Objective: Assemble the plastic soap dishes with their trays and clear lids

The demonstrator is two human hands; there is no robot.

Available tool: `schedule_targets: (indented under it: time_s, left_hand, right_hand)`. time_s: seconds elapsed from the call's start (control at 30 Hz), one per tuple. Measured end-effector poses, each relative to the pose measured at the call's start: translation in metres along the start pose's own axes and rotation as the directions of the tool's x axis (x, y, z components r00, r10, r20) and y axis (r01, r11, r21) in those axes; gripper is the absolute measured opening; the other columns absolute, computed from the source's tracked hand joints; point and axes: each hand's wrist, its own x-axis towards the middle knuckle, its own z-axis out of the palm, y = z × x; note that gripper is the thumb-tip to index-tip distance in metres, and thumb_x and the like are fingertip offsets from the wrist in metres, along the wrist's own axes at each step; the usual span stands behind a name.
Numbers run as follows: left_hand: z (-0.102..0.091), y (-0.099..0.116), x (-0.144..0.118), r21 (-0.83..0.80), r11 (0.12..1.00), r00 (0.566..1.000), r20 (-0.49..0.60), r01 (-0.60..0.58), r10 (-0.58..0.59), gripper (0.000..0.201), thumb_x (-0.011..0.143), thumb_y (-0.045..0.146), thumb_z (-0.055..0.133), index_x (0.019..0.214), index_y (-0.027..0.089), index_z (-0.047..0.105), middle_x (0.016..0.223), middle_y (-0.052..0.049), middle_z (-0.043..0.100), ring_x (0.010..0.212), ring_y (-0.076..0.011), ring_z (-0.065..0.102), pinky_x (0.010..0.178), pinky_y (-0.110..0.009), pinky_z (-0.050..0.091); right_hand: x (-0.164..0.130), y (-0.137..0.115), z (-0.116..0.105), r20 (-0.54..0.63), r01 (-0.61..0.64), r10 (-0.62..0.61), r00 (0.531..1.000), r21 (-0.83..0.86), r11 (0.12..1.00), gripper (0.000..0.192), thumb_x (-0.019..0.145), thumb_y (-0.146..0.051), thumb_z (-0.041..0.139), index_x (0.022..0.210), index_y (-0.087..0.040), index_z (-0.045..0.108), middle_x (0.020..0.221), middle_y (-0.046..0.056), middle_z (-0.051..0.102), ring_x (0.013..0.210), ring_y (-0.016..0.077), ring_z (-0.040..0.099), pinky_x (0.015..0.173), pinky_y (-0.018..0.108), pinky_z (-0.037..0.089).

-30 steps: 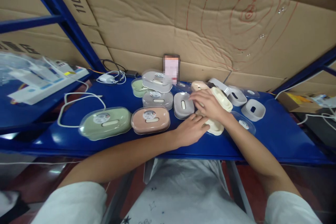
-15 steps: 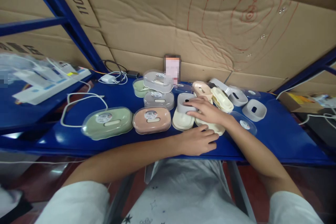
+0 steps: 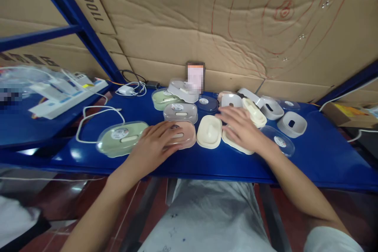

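Note:
My left hand (image 3: 159, 141) reaches over the left part of a pink oval box (image 3: 186, 136) with a clear lid, fingers stretched across its top. Left of it lies a green box (image 3: 109, 143) with a clear lid and a round label. My right hand (image 3: 240, 128) is spread above a cream tray-like part (image 3: 238, 145), which it partly hides. Between my hands stands another cream part (image 3: 209, 132) with a raised middle. Just behind my right fingers sits a light grey oval cup (image 3: 232, 99) with a dark slot.
Behind are a lidded grey box (image 3: 180, 116), a lidded green box (image 3: 161, 101), a clear cover (image 3: 189, 94) and a phone (image 3: 195, 76). Grey cups (image 3: 292, 124), a cream piece (image 3: 255, 114) and a clear lid (image 3: 279, 141) lie right. A power strip (image 3: 67, 98) stands left.
The grey cup has moved off the cream part to a spot further back and right. My left hand has swung left from the front of the cream parts onto the pink box.

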Motion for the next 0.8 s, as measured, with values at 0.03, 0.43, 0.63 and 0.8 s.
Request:
schedule_targets:
  time_s: [0.03, 0.43, 0.63, 0.8]
  left_hand:
    - [0.004, 0.002, 0.004, -0.019, 1.0, 1.0, -0.003, -0.012, 0.012, 0.038, 0.109, 0.041, 0.054, 0.143, 0.028, 0.063, 0.15, -0.011, 0.066, 0.139, -0.0345, 0.061, 0.111, -0.055, 0.052]
    - [0.013, 0.047, -0.017, 0.004, 1.0, 0.96, -0.281, 0.003, -0.002, 0.022, 0.103, 0.024, 0.065, 0.124, 0.021, 0.069, 0.117, -0.012, 0.073, 0.109, -0.0302, 0.069, 0.097, -0.046, 0.054]
    - [0.023, 0.054, -0.021, -0.017, 0.998, 0.991, -0.125, -0.052, 0.05, 0.016, 0.109, 0.025, 0.057, 0.114, 0.02, 0.071, 0.124, -0.011, 0.076, 0.12, -0.0286, 0.069, 0.102, -0.045, 0.049]
    - [0.03, 0.052, -0.009, -0.036, 0.995, 0.99, -0.105, -0.096, 0.092, 0.016, 0.112, 0.023, 0.051, 0.112, 0.02, 0.066, 0.12, -0.008, 0.079, 0.112, -0.025, 0.073, 0.101, -0.044, 0.047]
  right_hand:
    - [0.002, -0.013, 0.005, 0.02, 0.056, -0.057, 0.998, 0.037, 0.998, 0.048, 0.11, -0.034, 0.053, 0.158, -0.028, 0.053, 0.162, 0.013, 0.055, 0.151, 0.031, 0.049, 0.122, 0.056, 0.038]
    - [0.005, -0.049, 0.043, 0.094, 0.211, -0.217, 0.972, 0.075, 0.975, 0.05, 0.106, -0.049, 0.062, 0.151, -0.027, 0.062, 0.16, 0.013, 0.058, 0.151, 0.0306, 0.049, 0.12, 0.052, 0.042]
    - [0.004, -0.052, 0.037, 0.123, 0.273, -0.275, 0.954, 0.031, 0.961, 0.056, 0.103, -0.053, 0.066, 0.152, -0.028, 0.06, 0.164, 0.012, 0.054, 0.153, 0.0308, 0.046, 0.123, 0.053, 0.039]
    - [0.007, -0.056, 0.046, 0.11, 0.223, -0.238, 0.965, 0.139, 0.965, 0.039, 0.107, -0.042, 0.062, 0.146, -0.037, 0.065, 0.164, 0.004, 0.055, 0.154, 0.0269, 0.046, 0.121, 0.051, 0.041]
